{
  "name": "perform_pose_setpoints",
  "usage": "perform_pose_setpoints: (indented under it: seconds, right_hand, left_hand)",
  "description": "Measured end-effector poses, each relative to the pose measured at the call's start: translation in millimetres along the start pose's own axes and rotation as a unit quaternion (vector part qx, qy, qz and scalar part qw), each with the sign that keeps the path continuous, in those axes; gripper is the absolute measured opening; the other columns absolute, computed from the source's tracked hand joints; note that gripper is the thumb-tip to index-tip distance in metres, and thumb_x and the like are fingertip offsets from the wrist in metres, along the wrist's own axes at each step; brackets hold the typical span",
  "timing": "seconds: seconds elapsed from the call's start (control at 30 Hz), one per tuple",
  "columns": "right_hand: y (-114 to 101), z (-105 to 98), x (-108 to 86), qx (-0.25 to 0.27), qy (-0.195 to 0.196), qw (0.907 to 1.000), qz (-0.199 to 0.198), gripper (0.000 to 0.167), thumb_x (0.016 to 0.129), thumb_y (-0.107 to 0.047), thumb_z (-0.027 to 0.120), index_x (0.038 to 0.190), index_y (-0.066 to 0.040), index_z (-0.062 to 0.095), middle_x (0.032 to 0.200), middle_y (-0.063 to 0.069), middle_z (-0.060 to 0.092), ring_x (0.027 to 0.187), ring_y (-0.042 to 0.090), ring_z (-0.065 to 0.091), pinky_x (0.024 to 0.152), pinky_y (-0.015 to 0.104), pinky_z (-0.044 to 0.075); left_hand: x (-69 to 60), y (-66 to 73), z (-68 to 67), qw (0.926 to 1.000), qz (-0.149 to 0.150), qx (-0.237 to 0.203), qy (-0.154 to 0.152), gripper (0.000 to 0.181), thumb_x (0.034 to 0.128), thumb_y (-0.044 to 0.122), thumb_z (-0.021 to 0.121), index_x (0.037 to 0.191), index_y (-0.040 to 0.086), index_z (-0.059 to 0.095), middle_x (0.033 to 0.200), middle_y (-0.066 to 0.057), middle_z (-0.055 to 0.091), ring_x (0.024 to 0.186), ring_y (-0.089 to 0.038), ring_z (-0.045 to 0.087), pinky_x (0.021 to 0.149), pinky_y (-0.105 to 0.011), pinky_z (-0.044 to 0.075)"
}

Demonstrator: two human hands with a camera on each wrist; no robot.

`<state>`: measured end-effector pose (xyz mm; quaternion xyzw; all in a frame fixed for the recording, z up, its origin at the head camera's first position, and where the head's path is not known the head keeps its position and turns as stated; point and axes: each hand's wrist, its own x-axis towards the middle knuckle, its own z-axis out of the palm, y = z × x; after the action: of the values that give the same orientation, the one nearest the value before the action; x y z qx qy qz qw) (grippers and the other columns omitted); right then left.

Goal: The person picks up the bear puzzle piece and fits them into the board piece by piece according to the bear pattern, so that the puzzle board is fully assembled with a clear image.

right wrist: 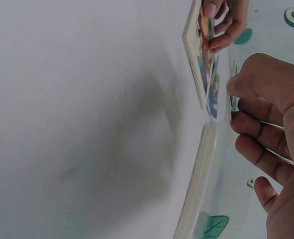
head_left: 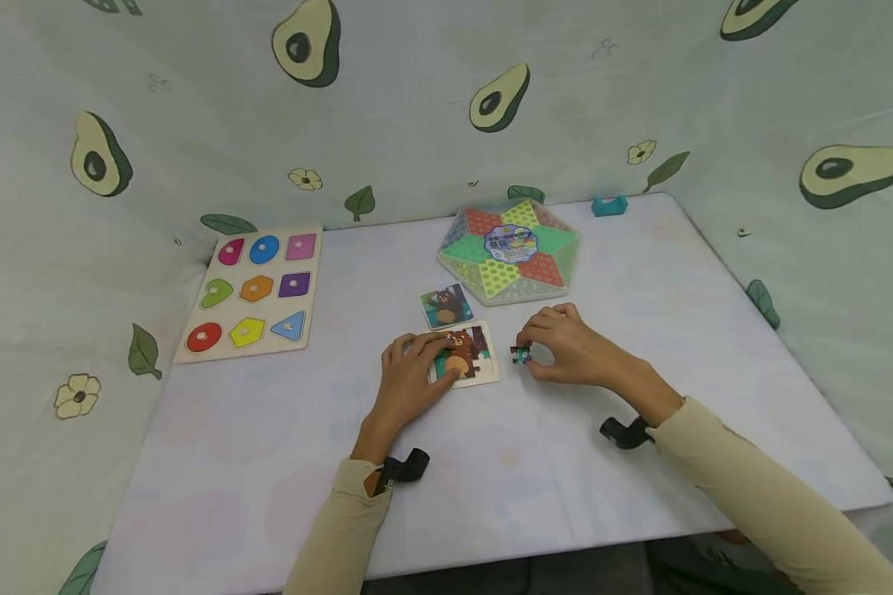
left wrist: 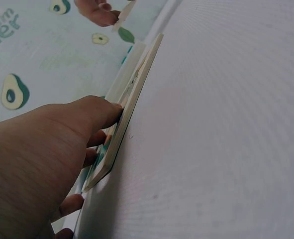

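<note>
A small wooden jigsaw board (head_left: 485, 372) with a brown bear picture lies on the table, part of its pale base uncovered at the right. My left hand (head_left: 408, 382) rests on its left side, thumb near the front edge and fingers across the top. Just right of the board, my right hand (head_left: 576, 349) pinches a small multicoloured jigsaw piece (head_left: 520, 355) between thumb and forefinger. In the right wrist view that piece (right wrist: 233, 94) appears edge-on, raised off the table, with the other fingers loosely bent. Behind the board lies a matching bear picture card (head_left: 446, 306).
A wooden shape board (head_left: 250, 296) with colourful knobbed pieces sits at the back left. Behind the card is a hexagonal Chinese checkers box (head_left: 509, 250). A teal block (head_left: 609, 206) stands at the table's back edge. Avocado-print cloth hangs behind.
</note>
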<state>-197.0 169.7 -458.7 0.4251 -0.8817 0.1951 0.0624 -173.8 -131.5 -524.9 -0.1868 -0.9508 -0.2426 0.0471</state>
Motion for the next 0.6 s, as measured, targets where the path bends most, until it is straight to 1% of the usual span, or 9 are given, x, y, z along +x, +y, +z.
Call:
perform_pose_setpoints:
  seconds: [0.17, 0.47, 0.6]
  right_hand:
    - [-0.5, 2.6, 1.5, 0.002, 0.004, 1.0, -0.005, 0.024, 0.078, -0.016, 0.079, 0.101, -0.011, 0.073, 0.099, -0.003, 0.066, 0.097, 0.018, 0.058, 0.087, 0.046, 0.033]
    - [-3.4, 12.7, 14.0, 0.005, 0.001, 0.9998, -0.022, 0.023, 0.079, -0.017, 0.079, 0.1, -0.012, 0.072, 0.099, -0.003, 0.066, 0.099, 0.017, 0.058, 0.09, 0.047, 0.033]
    - [-6.3, 15.3, 18.5, 0.008, -0.003, 0.9997, -0.025, 0.022, 0.079, -0.017, 0.079, 0.099, -0.012, 0.072, 0.099, -0.002, 0.066, 0.099, 0.017, 0.058, 0.091, 0.048, 0.033]
  left_hand:
    - [2.2, 3.1, 1.4, 0.9999, 0.01, -0.005, 0.003, 0.047, 0.0953, 0.05, 0.064, 0.136, 0.027, 0.06, 0.147, 0.004, 0.049, 0.133, -0.029, 0.034, 0.109, -0.055, 0.019]
    - [0.4, 3.4, -0.5, 0.9999, 0.005, 0.004, 0.011, 0.046, 0.0946, 0.048, 0.065, 0.135, 0.026, 0.061, 0.146, 0.003, 0.05, 0.133, -0.031, 0.035, 0.108, -0.057, 0.021]
    - [-0.5, 3.0, -1.5, 0.9999, 0.0, 0.01, 0.006, 0.046, 0.095, 0.048, 0.065, 0.136, 0.026, 0.061, 0.147, 0.003, 0.049, 0.133, -0.03, 0.035, 0.108, -0.056, 0.021]
